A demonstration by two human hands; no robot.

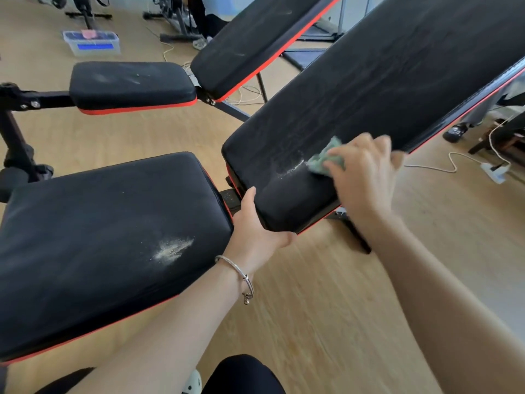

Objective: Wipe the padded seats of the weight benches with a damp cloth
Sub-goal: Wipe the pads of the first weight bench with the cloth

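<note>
The green cloth [326,162] lies bunched on the lower part of the sloped back pad [383,81] of the near bench. The right hand [366,177] holds it there, with the fingers [345,152] curled over it and pressing it on the black cover. Just beside the cloth, on its left, there is a thin line of pale crumbs [292,166]. I think the first risk is here: a short stroke toward the low end can push this dirt into the gap between the pads, or down on the floor [341,308], instead of taking it up in the cloth. The cloth is small and crumpled, so it may smear more than it collects. The left hand [255,231] grips the low end of the same pad, thumb on top and the other fingers wrapped under the edge. If this grip loosens, the pad may shift under the pressure. The bracelet [238,268] on this wrist hangs near the cover and could rub it. The seat pad [99,237] next to it carries a white dusty patch [173,248] which is not yet wiped, and this seat is the real object of the task, so it can be forgotten. The far bench [130,83] also shows dull marks on its seat.
</note>
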